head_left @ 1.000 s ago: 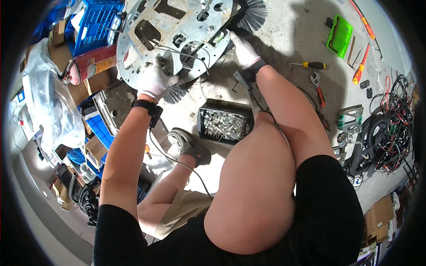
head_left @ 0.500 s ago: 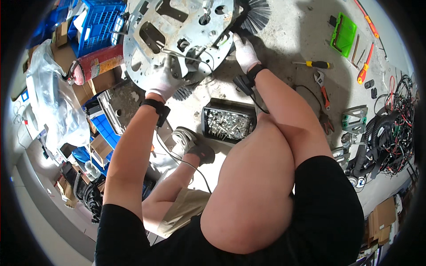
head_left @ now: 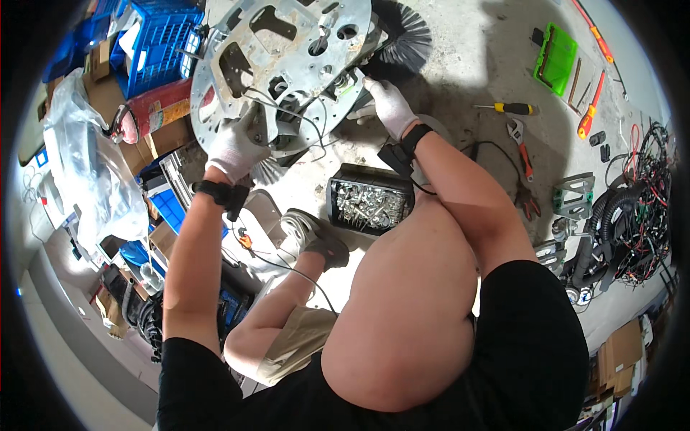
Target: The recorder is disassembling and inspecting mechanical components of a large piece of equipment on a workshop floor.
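A large, roughly round metal chassis plate with cut-outs and loose wires is held off the floor at the top of the view. My left hand, in a white glove, grips its near left rim, with some fingers hidden by the metal. Gloved too, my right hand clasps the right edge, thumb on top and fingers underneath. A dark round bristle brush shows beyond that right edge. Between my arms, a black bin full of small metal fasteners stands on the floor.
On the right lie a yellow-black screwdriver, an adjustable wrench, pliers, a green tool case and tangled cables. At left are a red fire extinguisher, a blue crate and plastic wrapping.
The chassis plate has shifted left and turned slightly in my hands. My left hand has moved left and a little nearer; my right hand has moved slightly nearer with the plate's edge.
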Motion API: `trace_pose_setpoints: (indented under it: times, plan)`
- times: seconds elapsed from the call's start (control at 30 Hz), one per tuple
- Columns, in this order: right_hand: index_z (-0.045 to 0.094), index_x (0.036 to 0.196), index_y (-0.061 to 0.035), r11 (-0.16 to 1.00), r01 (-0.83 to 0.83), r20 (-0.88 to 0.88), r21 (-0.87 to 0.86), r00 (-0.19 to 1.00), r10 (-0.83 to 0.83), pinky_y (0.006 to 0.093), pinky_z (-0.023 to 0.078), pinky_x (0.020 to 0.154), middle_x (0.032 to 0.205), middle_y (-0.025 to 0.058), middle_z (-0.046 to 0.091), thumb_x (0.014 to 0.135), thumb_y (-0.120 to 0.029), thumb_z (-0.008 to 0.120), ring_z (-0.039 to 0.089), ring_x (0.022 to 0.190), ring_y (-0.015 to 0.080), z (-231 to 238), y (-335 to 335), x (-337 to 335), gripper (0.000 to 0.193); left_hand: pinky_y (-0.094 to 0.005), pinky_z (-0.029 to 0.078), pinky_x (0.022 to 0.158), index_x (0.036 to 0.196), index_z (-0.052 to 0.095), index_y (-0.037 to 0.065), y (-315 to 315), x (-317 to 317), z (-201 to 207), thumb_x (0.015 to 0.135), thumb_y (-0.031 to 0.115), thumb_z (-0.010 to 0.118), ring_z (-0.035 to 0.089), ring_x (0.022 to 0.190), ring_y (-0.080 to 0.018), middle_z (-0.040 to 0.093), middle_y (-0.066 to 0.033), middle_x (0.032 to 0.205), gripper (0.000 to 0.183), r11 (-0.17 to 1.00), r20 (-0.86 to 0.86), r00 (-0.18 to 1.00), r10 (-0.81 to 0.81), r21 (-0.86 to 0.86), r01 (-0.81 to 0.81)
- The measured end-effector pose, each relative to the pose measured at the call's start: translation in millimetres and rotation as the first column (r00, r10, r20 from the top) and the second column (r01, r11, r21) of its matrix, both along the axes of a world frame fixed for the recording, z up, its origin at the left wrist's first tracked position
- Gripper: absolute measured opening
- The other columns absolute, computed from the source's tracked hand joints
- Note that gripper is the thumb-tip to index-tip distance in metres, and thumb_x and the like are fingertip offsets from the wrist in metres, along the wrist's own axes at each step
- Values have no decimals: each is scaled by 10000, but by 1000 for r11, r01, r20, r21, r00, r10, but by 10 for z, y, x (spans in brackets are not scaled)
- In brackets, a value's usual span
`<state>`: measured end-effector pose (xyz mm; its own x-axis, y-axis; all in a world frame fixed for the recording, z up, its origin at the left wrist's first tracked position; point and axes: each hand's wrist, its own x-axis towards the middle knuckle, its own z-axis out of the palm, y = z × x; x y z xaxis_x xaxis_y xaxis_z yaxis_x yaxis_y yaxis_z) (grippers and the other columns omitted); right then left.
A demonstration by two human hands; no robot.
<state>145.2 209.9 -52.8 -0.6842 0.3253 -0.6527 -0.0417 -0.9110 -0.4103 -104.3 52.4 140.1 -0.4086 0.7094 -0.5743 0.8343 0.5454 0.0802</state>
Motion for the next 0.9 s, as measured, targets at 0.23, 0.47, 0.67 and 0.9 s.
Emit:
trace_pose_setpoints:
  times: [0.23,0.47,0.67,0.9]
  plan:
    - [549,1347,76,821,-122,145,558,988,48,342,459,1029,1182,190,698,1047,-399,585,636,1207,258,-371,-10,61,563,-450,549,941,1333,655,44,307,85,263,684,339,786,691,1047,-416,718,-265,1083,724,973,-58,986,-155,-181,142]
    - [525,1431,40,886,29,-12,463,1000,-26,362,404,1118,1387,162,617,1059,-418,554,542,1312,246,-318,22,142,591,-455,563,912,1217,668,33,391,272,279,687,383,826,703,1014,-420,728,-267,1039,655,974,-96,986,-139,-194,119]
    - [545,1398,0,898,232,-271,-374,899,-345,392,463,1125,1378,143,637,1107,-499,412,608,1257,266,-185,251,36,593,-458,563,869,1226,679,3,323,299,264,700,367,829,712,972,-407,731,-268,1007,657,980,35,988,-148,-133,151]
    - [480,1466,30,937,82,-260,340,966,10,387,429,1156,1408,186,613,1016,-200,663,579,1321,290,82,569,222,538,-462,571,833,1254,690,56,412,484,475,715,400,818,728,919,-409,739,-256,954,652,971,-1,986,-167,-174,164]
